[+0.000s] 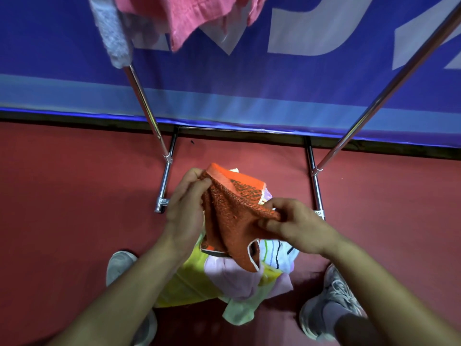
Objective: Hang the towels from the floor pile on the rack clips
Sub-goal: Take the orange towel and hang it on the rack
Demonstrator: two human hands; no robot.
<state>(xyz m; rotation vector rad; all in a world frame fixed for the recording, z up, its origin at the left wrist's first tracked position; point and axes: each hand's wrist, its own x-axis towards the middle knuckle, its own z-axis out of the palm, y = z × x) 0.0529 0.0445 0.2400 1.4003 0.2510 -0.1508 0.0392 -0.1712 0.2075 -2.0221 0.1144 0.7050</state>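
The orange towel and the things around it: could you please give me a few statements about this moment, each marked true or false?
1. The left hand and the right hand both grip the orange towel. True.
2. The orange towel lies flat on the ground. False: it is held up above the floor pile.
3. A pink towel hangs near the top of the view. True.
4. The person is barefoot. False: grey shoes flank the pile.
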